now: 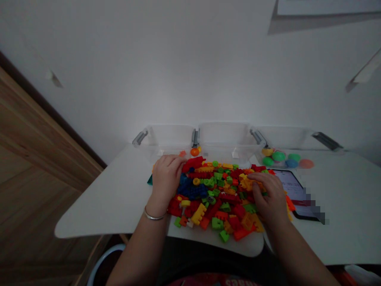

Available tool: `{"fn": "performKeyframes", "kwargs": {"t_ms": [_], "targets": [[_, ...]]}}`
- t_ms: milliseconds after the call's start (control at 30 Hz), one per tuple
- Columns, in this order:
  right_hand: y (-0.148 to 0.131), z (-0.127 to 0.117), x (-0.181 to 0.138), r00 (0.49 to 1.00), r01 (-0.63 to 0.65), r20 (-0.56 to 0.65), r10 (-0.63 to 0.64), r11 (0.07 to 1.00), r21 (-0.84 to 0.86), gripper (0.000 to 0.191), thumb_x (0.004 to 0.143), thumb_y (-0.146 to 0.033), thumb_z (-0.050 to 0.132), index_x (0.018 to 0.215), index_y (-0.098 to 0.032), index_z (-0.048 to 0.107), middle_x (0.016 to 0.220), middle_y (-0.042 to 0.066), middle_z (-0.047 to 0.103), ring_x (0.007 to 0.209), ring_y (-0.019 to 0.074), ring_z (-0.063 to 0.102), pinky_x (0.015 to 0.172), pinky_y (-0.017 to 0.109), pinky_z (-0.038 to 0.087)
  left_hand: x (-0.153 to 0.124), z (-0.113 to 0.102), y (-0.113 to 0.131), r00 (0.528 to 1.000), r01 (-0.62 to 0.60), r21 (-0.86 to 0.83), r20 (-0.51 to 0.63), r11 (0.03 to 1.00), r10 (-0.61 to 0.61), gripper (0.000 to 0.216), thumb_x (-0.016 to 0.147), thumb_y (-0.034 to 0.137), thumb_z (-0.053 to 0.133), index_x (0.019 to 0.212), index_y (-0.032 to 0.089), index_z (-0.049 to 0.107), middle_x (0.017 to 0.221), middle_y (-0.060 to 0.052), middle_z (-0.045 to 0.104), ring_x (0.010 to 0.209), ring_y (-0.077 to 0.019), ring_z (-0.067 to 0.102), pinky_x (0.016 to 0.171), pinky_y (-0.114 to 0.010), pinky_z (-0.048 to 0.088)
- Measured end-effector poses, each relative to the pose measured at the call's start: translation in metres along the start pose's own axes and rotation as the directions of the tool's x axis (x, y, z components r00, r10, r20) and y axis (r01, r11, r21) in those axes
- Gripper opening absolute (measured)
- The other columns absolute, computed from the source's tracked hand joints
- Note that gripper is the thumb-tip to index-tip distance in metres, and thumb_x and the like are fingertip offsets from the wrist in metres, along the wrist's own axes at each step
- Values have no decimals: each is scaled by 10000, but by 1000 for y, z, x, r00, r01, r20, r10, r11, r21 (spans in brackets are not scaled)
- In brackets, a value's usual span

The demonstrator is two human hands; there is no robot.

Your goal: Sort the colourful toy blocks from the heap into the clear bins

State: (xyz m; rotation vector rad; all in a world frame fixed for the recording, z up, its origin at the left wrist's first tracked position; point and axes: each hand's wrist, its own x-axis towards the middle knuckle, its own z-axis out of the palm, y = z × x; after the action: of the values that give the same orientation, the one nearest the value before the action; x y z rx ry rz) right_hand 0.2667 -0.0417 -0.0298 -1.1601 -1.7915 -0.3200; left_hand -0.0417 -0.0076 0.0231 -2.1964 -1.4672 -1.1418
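A heap of plastic building bricks [218,196] in red, yellow, green, blue and orange covers the middle of the white table [119,190]. My left hand [167,176], with a silver bangle on its wrist, lies on the heap's left edge, fingers curled over the bricks near a red piece. My right hand [268,194] rests palm down on the heap's right side, fingers bent over yellow and orange bricks. Whether either hand grips a brick is hidden under the fingers.
Three clear plastic bins [224,135] with grey latches stand in a row behind the heap against the white wall. Several coloured balls [278,156] lie by the right bin. A tablet [293,190] lies right of the heap. A wooden panel stands left.
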Motion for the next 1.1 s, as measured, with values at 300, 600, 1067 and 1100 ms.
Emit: {"fn": "performKeyframes", "kwargs": {"t_ms": [300,600,1067,1100], "targets": [[0,-1,0,1000,-19,2,19,1000,19,172,871,-166,505,958,-224,641,947,56,711,928,225,635,842,402,466,24,-1,-3,753,363,-702,-166,612,-637,167,845,332,564,903,185,619,750,4,611,614,-105,568,559,-209,486],[0,0,0,999,-36,19,36,999,31,169,860,-174,517,936,-235,655,943,49,717,926,226,644,845,412,466,61,18,-37,732,377,-767,-97,519,-674,225,787,372,585,897,178,616,736,8,601,545,-76,534,507,-183,456],[-1,0,1,999,-33,23,32,998,52,159,863,-174,522,914,-231,661,927,53,722,915,224,646,838,412,468,63,35,-47,895,440,-66,-53,895,-444,212,842,320,551,873,190,716,898,-64,712,793,-198,647,785,-331,479],[-1,1,1,999,-34,24,33,998,54,157,863,-175,523,913,-231,662,928,55,721,916,225,646,838,413,469,62,34,-46,897,441,-21,-28,897,-442,217,845,327,552,871,197,725,893,-68,722,800,-209,653,790,-339,474]]}}
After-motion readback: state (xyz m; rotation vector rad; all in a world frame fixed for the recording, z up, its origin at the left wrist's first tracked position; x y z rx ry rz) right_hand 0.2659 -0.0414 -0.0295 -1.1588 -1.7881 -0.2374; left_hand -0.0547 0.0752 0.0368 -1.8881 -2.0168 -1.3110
